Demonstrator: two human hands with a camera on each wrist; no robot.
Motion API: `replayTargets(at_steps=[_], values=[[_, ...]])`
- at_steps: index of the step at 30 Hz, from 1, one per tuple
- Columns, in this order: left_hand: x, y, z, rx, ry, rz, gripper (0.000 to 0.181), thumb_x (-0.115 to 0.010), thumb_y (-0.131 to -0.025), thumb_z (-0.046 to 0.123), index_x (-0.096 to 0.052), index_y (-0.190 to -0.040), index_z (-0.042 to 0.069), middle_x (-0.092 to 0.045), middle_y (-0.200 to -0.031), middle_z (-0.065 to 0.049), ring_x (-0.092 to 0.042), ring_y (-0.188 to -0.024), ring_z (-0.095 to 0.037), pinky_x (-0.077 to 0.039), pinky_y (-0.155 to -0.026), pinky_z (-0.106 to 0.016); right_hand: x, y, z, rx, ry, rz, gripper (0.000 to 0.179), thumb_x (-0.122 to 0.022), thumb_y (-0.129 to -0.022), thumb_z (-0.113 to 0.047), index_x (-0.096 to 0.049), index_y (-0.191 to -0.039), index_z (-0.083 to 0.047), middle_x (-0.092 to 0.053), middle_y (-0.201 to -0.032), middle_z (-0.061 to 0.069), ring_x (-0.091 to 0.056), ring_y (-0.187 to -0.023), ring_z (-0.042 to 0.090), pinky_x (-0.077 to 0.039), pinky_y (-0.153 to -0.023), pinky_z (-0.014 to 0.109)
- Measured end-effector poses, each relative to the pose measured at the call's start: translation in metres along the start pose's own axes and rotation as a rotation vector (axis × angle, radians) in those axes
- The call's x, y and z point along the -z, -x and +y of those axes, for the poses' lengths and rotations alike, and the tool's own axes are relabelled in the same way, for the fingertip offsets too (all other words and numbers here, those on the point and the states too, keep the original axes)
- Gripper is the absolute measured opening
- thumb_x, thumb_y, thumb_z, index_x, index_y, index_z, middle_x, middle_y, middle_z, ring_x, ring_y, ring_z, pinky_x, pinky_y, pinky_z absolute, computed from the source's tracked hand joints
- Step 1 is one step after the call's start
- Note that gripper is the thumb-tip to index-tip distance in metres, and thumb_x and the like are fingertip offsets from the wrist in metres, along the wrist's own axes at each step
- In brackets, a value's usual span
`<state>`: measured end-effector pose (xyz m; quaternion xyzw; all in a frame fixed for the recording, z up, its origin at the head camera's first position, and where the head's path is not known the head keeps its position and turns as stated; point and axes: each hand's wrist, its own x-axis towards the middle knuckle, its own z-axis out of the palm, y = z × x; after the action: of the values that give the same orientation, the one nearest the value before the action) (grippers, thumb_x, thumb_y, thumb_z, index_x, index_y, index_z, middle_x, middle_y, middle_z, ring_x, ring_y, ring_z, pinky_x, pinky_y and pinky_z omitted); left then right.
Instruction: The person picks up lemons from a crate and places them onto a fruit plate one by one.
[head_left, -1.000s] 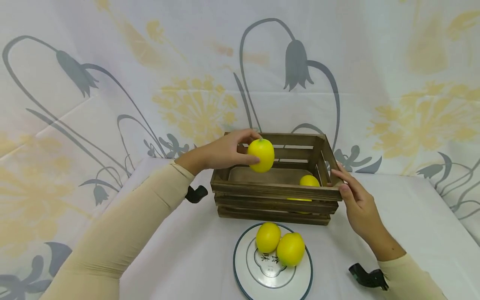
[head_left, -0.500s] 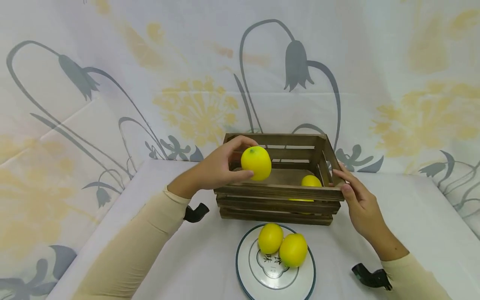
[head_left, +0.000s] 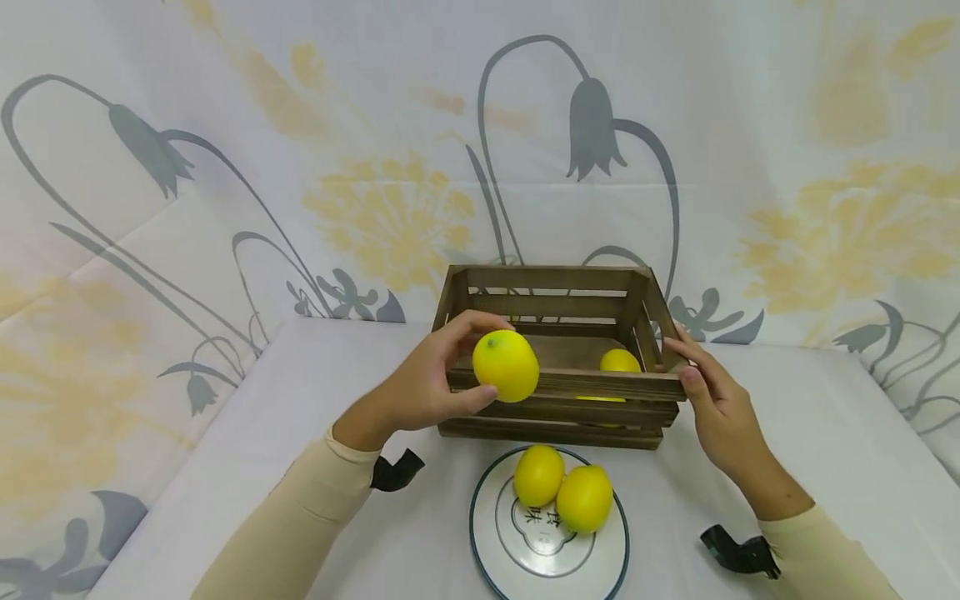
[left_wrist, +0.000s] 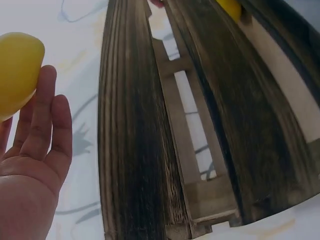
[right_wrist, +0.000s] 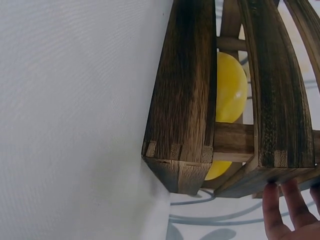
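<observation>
My left hand (head_left: 420, 379) holds a yellow lemon (head_left: 506, 367) between thumb and fingers, in front of the wooden crate's (head_left: 555, 429) left part. In the left wrist view this lemon (left_wrist: 20, 72) sits at the fingertips, apart from the slats. My right hand (head_left: 723, 417) grips the crate's right end at the top rim; the right wrist view has its fingers (right_wrist: 272, 210) against a slat. Inside the crate at the right lies a lemon (head_left: 619, 361), with more yellow between the slats. Whether that is a second fruit I cannot tell.
A white plate (head_left: 540, 571) with a dark blue rim stands before the crate and bears two lemons (head_left: 538, 475). Black curved wrist mounts (head_left: 397, 471) stick out by both sleeves. A white cloth covers the table, and a flower-printed sheet hangs behind the crate.
My left hand has brought its lemon from above the crate's opening down and toward me, past the front rim. My right hand keeps its place on the crate's right end.
</observation>
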<state>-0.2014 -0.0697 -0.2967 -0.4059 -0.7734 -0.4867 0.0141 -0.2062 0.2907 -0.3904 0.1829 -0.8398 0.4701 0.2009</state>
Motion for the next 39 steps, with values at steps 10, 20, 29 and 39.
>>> replayTargets(at_steps=[10,20,29,39], values=[[-0.019,0.022,0.004,-0.065,-0.029,-0.029,0.058,-0.069,-0.084,0.017,-0.049,-0.137,0.01,-0.058,-0.132,-0.009,-0.061,-0.11,-0.018,-0.052,-0.101,-0.037,-0.001,-0.001,0.002,0.02,-0.04,0.013,0.039,-0.044,-0.106,-0.009,-0.052,-0.145,-0.012,-0.036,-0.162,0.004,-0.029,-0.143,-0.01,-0.028,-0.106,0.001],[-0.027,0.033,-0.006,-0.012,0.01,-0.114,0.053,-0.062,-0.091,0.024,-0.045,-0.141,0.013,-0.056,-0.136,-0.01,-0.062,-0.111,-0.016,-0.051,-0.102,-0.036,-0.003,0.0,0.001,0.002,-0.013,0.002,0.04,-0.043,-0.107,-0.011,-0.051,-0.146,-0.017,-0.035,-0.162,-0.001,-0.029,-0.141,-0.013,-0.028,-0.103,-0.001],[-0.031,0.03,-0.008,0.088,0.026,-0.249,0.048,-0.059,-0.091,0.022,-0.046,-0.137,0.016,-0.06,-0.13,-0.002,-0.06,-0.111,-0.012,-0.051,-0.102,-0.035,0.003,0.0,0.0,0.011,-0.023,0.007,0.041,-0.042,-0.107,-0.01,-0.05,-0.147,-0.014,-0.032,-0.163,-0.007,-0.027,-0.144,-0.009,-0.027,-0.106,0.0],[-0.033,0.034,-0.02,0.292,0.011,-0.468,0.051,-0.059,-0.09,0.026,-0.047,-0.138,0.021,-0.061,-0.125,0.006,-0.06,-0.102,-0.005,-0.052,-0.094,-0.024,-0.001,-0.002,-0.001,0.0,-0.016,0.01,0.04,-0.042,-0.107,-0.01,-0.05,-0.147,-0.014,-0.033,-0.162,-0.008,-0.028,-0.144,-0.009,-0.027,-0.105,0.001]])
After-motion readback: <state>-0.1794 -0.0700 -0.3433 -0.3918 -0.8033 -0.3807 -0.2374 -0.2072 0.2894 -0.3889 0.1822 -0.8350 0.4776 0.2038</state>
